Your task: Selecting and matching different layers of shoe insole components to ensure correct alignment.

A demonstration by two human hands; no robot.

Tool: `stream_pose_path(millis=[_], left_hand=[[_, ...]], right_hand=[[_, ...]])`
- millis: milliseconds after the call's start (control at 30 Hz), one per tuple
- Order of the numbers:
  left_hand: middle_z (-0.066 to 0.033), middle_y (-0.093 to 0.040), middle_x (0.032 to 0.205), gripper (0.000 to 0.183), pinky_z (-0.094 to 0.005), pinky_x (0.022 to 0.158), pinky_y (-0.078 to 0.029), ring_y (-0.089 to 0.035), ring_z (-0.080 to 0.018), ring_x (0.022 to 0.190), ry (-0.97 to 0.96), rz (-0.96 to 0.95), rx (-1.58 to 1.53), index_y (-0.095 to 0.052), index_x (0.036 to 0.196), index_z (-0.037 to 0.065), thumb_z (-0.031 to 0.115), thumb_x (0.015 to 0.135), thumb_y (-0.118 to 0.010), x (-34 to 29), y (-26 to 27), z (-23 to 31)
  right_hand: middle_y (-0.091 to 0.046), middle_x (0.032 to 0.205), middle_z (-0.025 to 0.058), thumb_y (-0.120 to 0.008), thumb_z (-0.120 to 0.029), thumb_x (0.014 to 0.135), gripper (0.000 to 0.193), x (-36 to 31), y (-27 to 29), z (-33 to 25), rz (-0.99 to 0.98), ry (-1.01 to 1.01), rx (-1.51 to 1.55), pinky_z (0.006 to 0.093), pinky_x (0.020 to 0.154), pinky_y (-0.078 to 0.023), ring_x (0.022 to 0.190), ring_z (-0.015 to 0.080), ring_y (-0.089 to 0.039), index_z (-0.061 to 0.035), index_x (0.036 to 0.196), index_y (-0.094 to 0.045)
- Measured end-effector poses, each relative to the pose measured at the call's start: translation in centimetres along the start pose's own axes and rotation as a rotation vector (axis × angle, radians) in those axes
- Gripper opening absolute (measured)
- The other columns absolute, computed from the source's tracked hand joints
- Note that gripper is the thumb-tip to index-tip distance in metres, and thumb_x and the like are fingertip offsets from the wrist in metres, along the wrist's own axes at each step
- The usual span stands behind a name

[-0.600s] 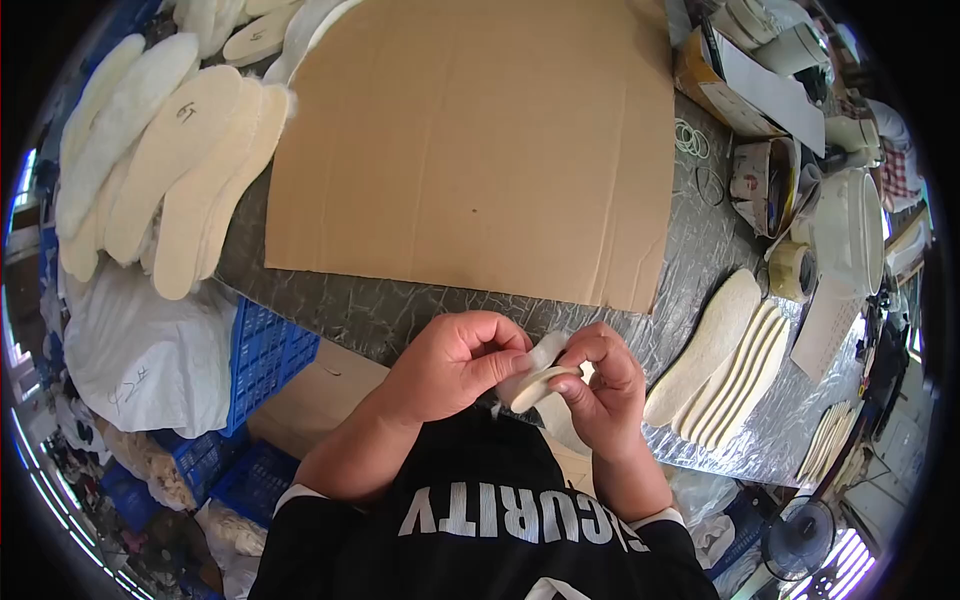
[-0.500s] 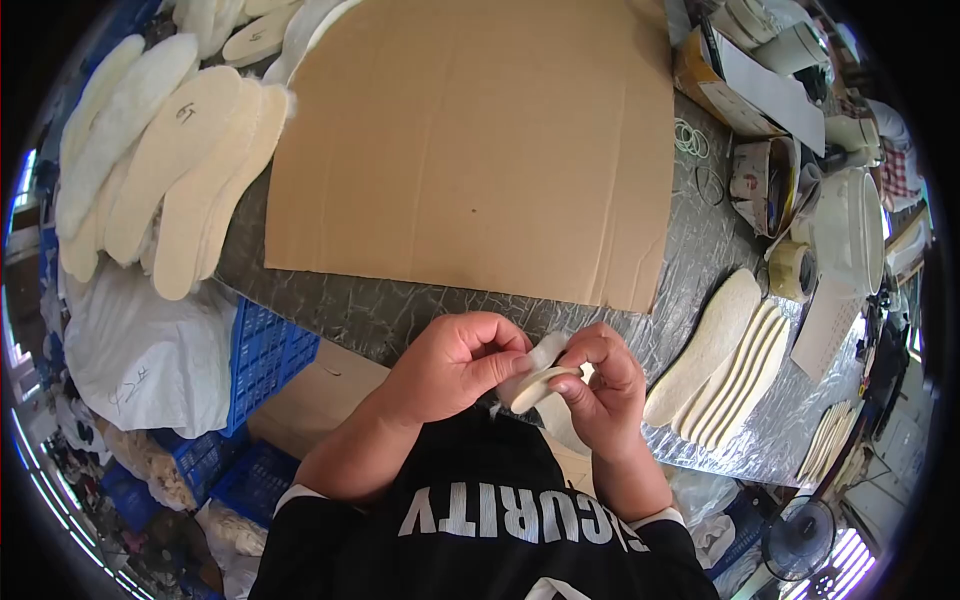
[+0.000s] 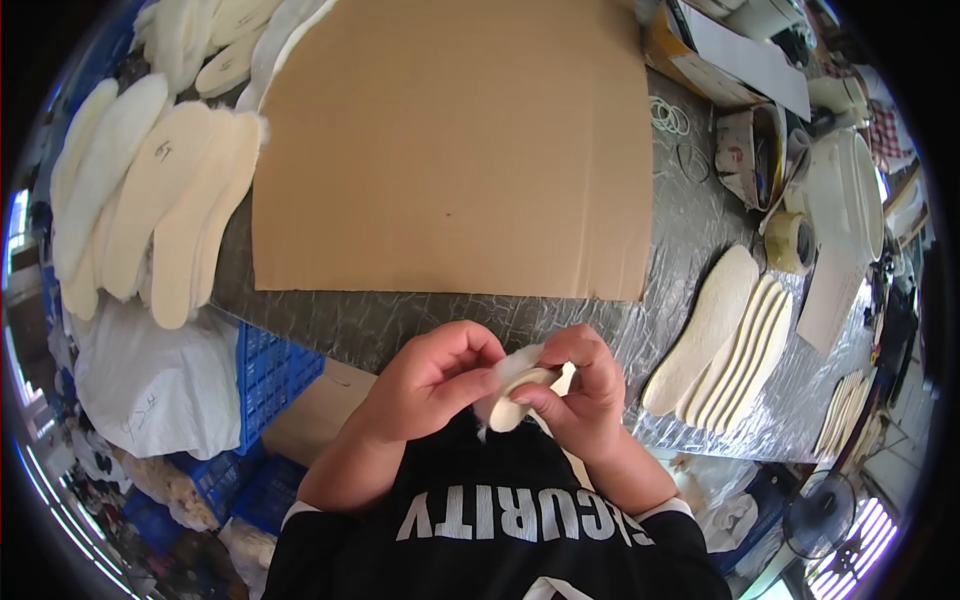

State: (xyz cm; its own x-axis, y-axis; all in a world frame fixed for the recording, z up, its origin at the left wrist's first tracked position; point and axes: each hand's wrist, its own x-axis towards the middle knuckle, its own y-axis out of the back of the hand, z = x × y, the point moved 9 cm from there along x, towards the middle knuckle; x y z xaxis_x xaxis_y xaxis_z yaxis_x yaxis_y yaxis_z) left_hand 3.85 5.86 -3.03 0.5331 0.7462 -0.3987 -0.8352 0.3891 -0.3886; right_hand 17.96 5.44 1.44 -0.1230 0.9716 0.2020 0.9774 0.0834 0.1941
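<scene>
Just in front of my body, both hands grip a cream insole [image 3: 511, 407] with white fluffy lining, seen partly edge-on and bent. My right hand [image 3: 588, 400] pinches it between thumb and curled fingers. On its other side, the thumb and bent fingers of my left hand [image 3: 428, 382] close on the fluffy edge. My fingers hide part of the insole. Beyond my hands, a large brown cardboard sheet [image 3: 450, 160] lies on the table. To the right, several felt insoles [image 3: 702, 335] rest overlapping in a fanned row.
Fleecy insoles [image 3: 170, 185] are piled at the left. Below them stand a white bag [image 3: 165, 385] and a blue crate [image 3: 275, 380]. Rubber bands [image 3: 669, 116], a tape roll [image 3: 789, 243] and a clear plastic tub [image 3: 842, 195] sit on the right. A fan [image 3: 820, 515] stands at lower right.
The insole has shifted slightly left and turned in my hands, with more white fluff showing beside my left fingers. The whole view has rotated a little. Both hands keep their hold.
</scene>
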Motion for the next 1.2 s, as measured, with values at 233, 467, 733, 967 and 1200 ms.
stream_pose_path(millis=[233,467,733,967,1200], left_hand=[[-0.0057,-0.059,0.108,0.049,-0.0251,0.08,-0.048,-0.058,-0.0129,0.096,-0.129,-0.06,0.319,-0.057,0.121,-0.002,0.001,0.077,-0.078,-1.8,0.4,1.3],[-0.0073,-0.053,0.114,0.043,-0.0271,0.087,-0.047,-0.056,-0.0141,0.103,-0.118,0.083,0.247,-0.056,0.122,-0.003,-0.006,0.081,-0.07,-2.6,4.5,-0.4],[-0.0075,-0.06,0.11,0.042,-0.0263,0.085,-0.049,-0.059,-0.0129,0.1,-0.066,0.178,0.253,-0.058,0.115,-0.003,0.004,0.079,-0.078,-1.8,4.5,-0.3],[-0.0066,-0.065,0.102,0.028,-0.0245,0.081,-0.049,-0.061,-0.0105,0.092,0.003,0.201,0.359,-0.061,0.105,-0.003,-0.004,0.08,-0.074,-1.6,4.8,-0.7],[-0.0074,-0.065,0.102,0.024,-0.0248,0.082,-0.049,-0.061,-0.0113,0.092,-0.017,0.189,0.387,-0.061,0.102,-0.003,-0.006,0.08,-0.071,-1.4,4.9,-0.7]], right_hand=[[-0.057,0.091,0.013,-0.085,-0.029,0.067,0.052,0.5,-1.2,0.6,-0.015,0.005,-0.117,0.0392,0.073,-0.049,0.085,0.0332,-0.058,-0.0041,0.101,-0.054],[-0.066,0.097,0.0107,-0.082,-0.028,0.069,0.05,-1.1,-2.6,5.6,-0.282,-0.295,-0.197,0.0425,0.081,-0.049,0.092,0.0331,-0.063,-0.006,0.109,-0.062],[-0.065,0.09,0.0085,-0.08,-0.027,0.07,0.037,-0.7,-3.6,5.5,-0.334,-0.301,-0.232,0.0422,0.077,-0.05,0.088,0.0307,-0.064,-0.0079,0.097,-0.065],[-0.064,0.087,0.007,-0.081,-0.024,0.067,0.035,-0.4,-3.6,4.4,-0.302,-0.265,-0.266,0.0414,0.076,-0.049,0.086,0.0288,-0.063,-0.008,0.094,-0.064],[-0.063,0.085,0.0068,-0.081,-0.025,0.067,0.034,-0.5,-3.7,4.1,-0.306,-0.267,-0.279,0.0412,0.075,-0.048,0.085,0.0285,-0.063,-0.0082,0.091,-0.064]])
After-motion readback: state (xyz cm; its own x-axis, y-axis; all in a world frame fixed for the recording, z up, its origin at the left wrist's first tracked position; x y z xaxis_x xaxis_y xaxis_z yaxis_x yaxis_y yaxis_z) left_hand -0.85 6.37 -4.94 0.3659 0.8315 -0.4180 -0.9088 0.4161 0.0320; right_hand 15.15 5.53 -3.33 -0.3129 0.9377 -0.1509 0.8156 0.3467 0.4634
